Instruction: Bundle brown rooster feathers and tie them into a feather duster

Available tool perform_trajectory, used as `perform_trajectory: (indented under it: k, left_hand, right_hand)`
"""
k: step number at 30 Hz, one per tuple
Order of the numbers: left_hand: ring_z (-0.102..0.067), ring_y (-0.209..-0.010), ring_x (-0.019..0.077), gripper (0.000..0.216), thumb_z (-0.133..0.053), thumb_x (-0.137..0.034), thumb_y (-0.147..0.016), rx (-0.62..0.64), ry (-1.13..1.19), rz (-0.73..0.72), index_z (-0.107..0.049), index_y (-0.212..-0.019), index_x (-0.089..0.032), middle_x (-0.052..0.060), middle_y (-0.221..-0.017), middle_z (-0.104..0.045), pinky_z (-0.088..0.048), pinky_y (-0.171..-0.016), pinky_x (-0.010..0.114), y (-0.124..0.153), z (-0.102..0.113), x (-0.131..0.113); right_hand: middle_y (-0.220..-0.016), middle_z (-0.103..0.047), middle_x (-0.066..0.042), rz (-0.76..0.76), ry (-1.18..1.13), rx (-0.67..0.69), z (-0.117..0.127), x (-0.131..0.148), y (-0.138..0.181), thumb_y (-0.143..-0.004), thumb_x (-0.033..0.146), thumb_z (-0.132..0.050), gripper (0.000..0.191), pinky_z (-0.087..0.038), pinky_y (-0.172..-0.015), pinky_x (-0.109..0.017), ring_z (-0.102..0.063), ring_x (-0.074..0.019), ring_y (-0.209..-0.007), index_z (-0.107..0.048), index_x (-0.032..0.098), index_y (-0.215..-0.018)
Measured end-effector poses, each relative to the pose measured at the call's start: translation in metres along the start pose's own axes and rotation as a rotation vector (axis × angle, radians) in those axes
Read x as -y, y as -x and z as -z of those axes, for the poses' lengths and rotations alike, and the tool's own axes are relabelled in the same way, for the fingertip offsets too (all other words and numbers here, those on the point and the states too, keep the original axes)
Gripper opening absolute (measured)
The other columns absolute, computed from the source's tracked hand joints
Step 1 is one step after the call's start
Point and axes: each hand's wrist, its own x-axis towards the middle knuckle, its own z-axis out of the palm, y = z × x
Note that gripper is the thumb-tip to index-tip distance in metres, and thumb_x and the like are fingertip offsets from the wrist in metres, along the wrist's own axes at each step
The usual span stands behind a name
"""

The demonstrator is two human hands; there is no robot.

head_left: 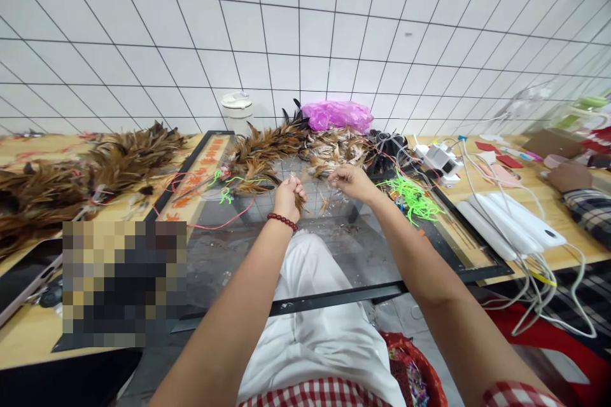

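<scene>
Over the glass panel [363, 254] on the wooden worktop [33, 340], head view: both hands in close, just apart. Left hand [287, 198] curled tight on a few brown feathers [301, 203]. Their brown ends stick out on the right-hand side, angled down toward the lap; a pale tip shows above the fist. Right hand [352, 182] has its fingers half bent, tips near together, pointing left; can't tell if anything is pinched.

Key relation: loose feather pile [337, 149] sits just beyond the right fingertips, long axis running side to side. Right hand is nearer, left is nearer side and further off to the left. Brown feather garland [267, 147] slants away behind the left fist.

Surface: panel is dark-framed, littered with feather scraps; green strands [413, 197] right of the right wrist. Pink plastic bag [338, 116] behind the pile, lidded cup [237, 111] left of that.

Room: white tiled wall [191, 25] behind; co-worker's hand [570, 175] at far right.
</scene>
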Motion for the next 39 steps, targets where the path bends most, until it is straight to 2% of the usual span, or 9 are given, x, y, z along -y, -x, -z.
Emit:
perform_trajectory:
  k: [6, 9, 13, 20, 23, 27, 32, 35, 39]
  left_hand:
    - [-0.038, -0.040, 0.0052, 0.019, -0.050, -0.023, -0.087, 0.000, 0.001, 0.012, -0.044, -0.069, -0.017, -0.007, -0.049, -0.035, -0.034, -0.041, 0.018, -0.001, 0.000, 0.000]
    - [-0.038, -0.039, 0.0053, 0.022, -0.055, -0.027, -0.085, -0.001, -0.010, 0.010, -0.044, -0.068, -0.017, -0.008, -0.049, -0.034, -0.033, -0.041, 0.018, -0.001, 0.000, 0.001]
    - [-0.038, -0.039, 0.0055, 0.024, -0.057, -0.029, -0.084, 0.013, -0.040, 0.002, -0.044, -0.067, -0.017, -0.008, -0.047, -0.034, -0.033, -0.040, 0.018, -0.001, -0.001, 0.003]
    - [-0.041, -0.041, 0.0055, 0.023, -0.054, -0.024, -0.085, 0.026, -0.071, -0.060, -0.045, -0.066, -0.016, -0.006, -0.049, -0.039, -0.035, -0.044, 0.017, -0.002, -0.003, 0.006]
    - [-0.045, -0.044, 0.0052, 0.023, -0.054, -0.024, -0.085, -0.002, -0.044, -0.087, -0.045, -0.066, -0.016, -0.006, -0.051, -0.043, -0.038, -0.047, 0.017, -0.003, -0.003, 0.006]
    - [-0.045, -0.044, 0.0055, 0.024, -0.055, -0.026, -0.084, -0.067, -0.035, -0.097, -0.044, -0.065, -0.017, -0.006, -0.051, -0.042, -0.038, -0.047, 0.017, -0.005, -0.002, 0.005]
    - [-0.046, -0.044, 0.0061, 0.023, -0.056, -0.026, -0.083, -0.029, -0.104, -0.098, -0.046, -0.065, -0.016, -0.005, -0.051, -0.045, -0.037, -0.046, 0.018, -0.005, -0.002, 0.008]
    - [-0.049, -0.047, 0.0067, 0.023, -0.059, -0.025, -0.081, -0.039, -0.092, -0.111, -0.047, -0.064, -0.015, -0.004, -0.053, -0.048, -0.040, -0.050, 0.019, -0.006, -0.002, 0.010]
    - [-0.059, -0.061, 0.0089, 0.021, -0.060, -0.021, -0.080, -0.015, -0.003, -0.121, -0.050, -0.063, -0.014, 0.003, -0.069, -0.063, -0.046, -0.063, 0.022, -0.007, -0.005, 0.014]
  right_hand:
    - [-0.075, -0.068, -0.002, -0.105, 0.178, 0.137, -0.013, 0.008, 0.002, -0.076, 0.023, -0.060, 0.014, -0.038, -0.065, -0.024, -0.057, -0.0137, -0.067, -0.073, 0.019, -0.082]
    - [-0.082, -0.069, -0.006, -0.229, 0.304, 0.103, -0.029, 0.018, 0.005, -0.078, 0.036, -0.060, 0.022, -0.038, -0.062, -0.026, -0.059, -0.0172, -0.072, -0.072, 0.020, -0.086]
    - [-0.091, -0.069, -0.010, -0.270, 0.426, 0.107, -0.045, 0.025, 0.006, -0.078, 0.027, -0.056, 0.017, -0.038, -0.063, -0.027, -0.060, -0.0201, -0.081, -0.070, 0.019, -0.083]
    - [-0.071, -0.063, -0.002, -0.245, 0.056, -0.126, -0.041, 0.028, -0.001, -0.082, 0.025, -0.047, 0.019, -0.038, -0.062, -0.024, -0.052, -0.0125, -0.062, -0.064, 0.016, -0.080]
    - [-0.074, -0.063, -0.003, -0.187, 0.076, -0.178, -0.041, 0.030, 0.001, -0.084, 0.030, -0.048, 0.022, -0.039, -0.067, -0.025, -0.054, -0.0140, -0.068, -0.064, 0.016, -0.082]
    - [-0.097, -0.065, -0.010, -0.200, 0.374, -0.041, -0.048, 0.029, 0.005, -0.081, 0.036, -0.057, 0.023, -0.039, -0.079, -0.032, -0.056, -0.0217, -0.092, -0.067, 0.018, -0.091]
    - [-0.097, -0.066, -0.013, -0.226, 0.530, 0.088, -0.054, 0.028, 0.004, -0.084, 0.024, -0.049, 0.020, -0.036, -0.085, -0.035, -0.057, -0.0231, -0.094, -0.067, 0.016, -0.086]
    - [-0.094, -0.067, -0.011, -0.263, 0.403, -0.023, -0.052, 0.030, 0.002, -0.083, 0.024, -0.047, 0.019, -0.038, -0.080, -0.033, -0.058, -0.0210, -0.089, -0.065, 0.016, -0.085]
    - [-0.074, -0.063, -0.003, -0.332, -0.051, -0.183, -0.051, 0.033, 0.000, -0.081, 0.027, -0.046, 0.019, -0.039, -0.066, -0.025, -0.054, -0.0135, -0.069, -0.062, 0.017, -0.077]
